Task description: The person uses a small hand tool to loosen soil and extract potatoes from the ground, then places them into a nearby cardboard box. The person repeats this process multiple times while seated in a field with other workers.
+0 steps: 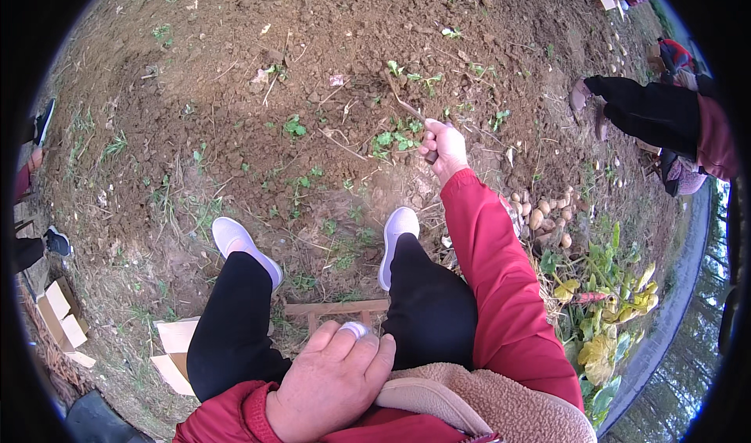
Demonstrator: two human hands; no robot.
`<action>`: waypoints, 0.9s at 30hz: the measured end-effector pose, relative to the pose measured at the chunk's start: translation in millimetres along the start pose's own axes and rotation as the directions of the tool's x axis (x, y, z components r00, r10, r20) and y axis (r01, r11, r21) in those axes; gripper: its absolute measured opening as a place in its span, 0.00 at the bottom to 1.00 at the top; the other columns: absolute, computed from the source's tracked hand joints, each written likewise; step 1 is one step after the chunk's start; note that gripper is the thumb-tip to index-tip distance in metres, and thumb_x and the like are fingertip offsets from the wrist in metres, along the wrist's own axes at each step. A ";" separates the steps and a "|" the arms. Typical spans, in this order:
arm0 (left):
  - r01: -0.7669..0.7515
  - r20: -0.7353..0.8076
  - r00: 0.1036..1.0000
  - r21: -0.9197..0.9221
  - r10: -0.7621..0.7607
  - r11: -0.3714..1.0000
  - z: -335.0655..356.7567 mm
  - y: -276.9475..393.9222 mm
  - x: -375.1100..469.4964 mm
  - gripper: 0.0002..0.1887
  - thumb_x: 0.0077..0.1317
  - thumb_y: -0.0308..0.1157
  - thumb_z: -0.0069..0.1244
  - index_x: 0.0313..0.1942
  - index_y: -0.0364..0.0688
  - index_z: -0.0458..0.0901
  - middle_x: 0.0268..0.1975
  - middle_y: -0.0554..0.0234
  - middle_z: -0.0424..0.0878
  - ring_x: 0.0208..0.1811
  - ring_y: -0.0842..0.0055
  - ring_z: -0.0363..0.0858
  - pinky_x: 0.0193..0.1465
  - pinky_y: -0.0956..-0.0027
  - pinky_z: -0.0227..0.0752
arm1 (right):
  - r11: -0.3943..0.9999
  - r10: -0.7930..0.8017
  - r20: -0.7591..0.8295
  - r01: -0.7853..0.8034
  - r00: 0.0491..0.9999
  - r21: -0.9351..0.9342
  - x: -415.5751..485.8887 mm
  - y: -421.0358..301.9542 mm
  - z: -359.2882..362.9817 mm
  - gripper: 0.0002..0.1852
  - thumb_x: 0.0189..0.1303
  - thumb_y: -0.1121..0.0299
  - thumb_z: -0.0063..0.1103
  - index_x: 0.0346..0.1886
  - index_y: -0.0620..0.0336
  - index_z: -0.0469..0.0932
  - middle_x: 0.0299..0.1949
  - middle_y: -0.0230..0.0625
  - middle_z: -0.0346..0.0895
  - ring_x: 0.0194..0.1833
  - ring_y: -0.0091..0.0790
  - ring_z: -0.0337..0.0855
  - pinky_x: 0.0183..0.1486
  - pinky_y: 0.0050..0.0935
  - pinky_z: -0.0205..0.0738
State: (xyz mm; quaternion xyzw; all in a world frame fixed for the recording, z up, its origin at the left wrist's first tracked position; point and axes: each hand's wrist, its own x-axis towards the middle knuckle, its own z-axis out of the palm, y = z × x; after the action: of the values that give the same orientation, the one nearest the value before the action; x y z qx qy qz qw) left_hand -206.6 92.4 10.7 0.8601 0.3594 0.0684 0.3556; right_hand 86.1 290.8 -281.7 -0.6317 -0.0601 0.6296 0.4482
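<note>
My right hand (444, 143) is stretched forward over the soil and closed round the handle of a thin, rusty-looking hand tool (409, 108). The tool's narrow end points away over the brown soil (246, 61), near small green weeds (394, 140). My left hand (334, 372) rests near my lap, back upward, with a white wrapping (354, 329) on one finger; its palm is hidden, so whether it holds anything does not show. A small heap of potatoes (544, 211) lies right of my right sleeve.
Part of a wooden stool (336, 308) shows between my legs. Cardboard boxes (176, 349) (61, 314) stand at the left. A yellowing leafy plant (598, 364) grows at the right, before a pale curved strip. Other people (657, 111) are at the right; shoes (57, 241) show at the left edge.
</note>
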 end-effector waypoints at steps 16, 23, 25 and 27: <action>-0.007 0.048 0.999 -0.008 0.007 1.000 2.6 1.7 5.3 0.21 0.60 0.34 0.52 0.54 0.39 0.82 0.46 0.61 0.82 0.48 0.66 0.78 0.60 0.57 0.69 | 0.956 -0.006 -0.285 0.089 0.959 0.280 2.2 30.3 -19.5 0.05 0.69 0.73 0.52 0.35 0.56 0.69 0.22 0.29 0.67 0.16 0.24 0.63 0.20 0.32 0.66; -0.003 0.053 0.999 -0.021 0.004 1.000 4.7 0.8 12.1 0.22 0.60 0.34 0.53 0.54 0.38 0.81 0.46 0.61 0.82 0.48 0.65 0.78 0.60 0.56 0.69 | 0.995 -0.069 -0.111 0.077 0.991 0.064 -22.7 18.2 5.1 0.01 0.67 0.75 0.56 0.40 0.58 0.74 0.20 0.28 0.68 0.14 0.21 0.61 0.19 0.29 0.63; 0.000 0.063 0.998 -0.019 0.001 1.000 4.0 -2.2 12.7 0.21 0.60 0.34 0.53 0.54 0.38 0.81 0.46 0.61 0.82 0.48 0.65 0.78 0.60 0.56 0.70 | 0.991 -0.135 -0.027 0.135 0.991 -0.008 -17.2 11.3 13.4 0.03 0.67 0.75 0.56 0.42 0.59 0.75 0.20 0.28 0.69 0.15 0.21 0.62 0.19 0.28 0.63; 0.017 0.064 0.998 -0.025 -0.015 1.000 3.4 -5.5 12.5 0.21 0.60 0.34 0.53 0.54 0.38 0.81 0.46 0.61 0.82 0.48 0.65 0.78 0.60 0.56 0.70 | 0.970 -0.240 -0.089 0.237 0.967 -0.048 -2.8 -3.5 18.9 0.05 0.68 0.75 0.56 0.45 0.61 0.76 0.20 0.28 0.69 0.15 0.21 0.62 0.18 0.27 0.63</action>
State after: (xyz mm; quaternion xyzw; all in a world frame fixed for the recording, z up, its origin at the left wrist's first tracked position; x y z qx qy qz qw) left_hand -199.3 101.5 2.8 0.8543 0.3538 0.0429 0.3785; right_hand 71.2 300.3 -273.7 -0.6572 -0.1261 0.5393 0.5112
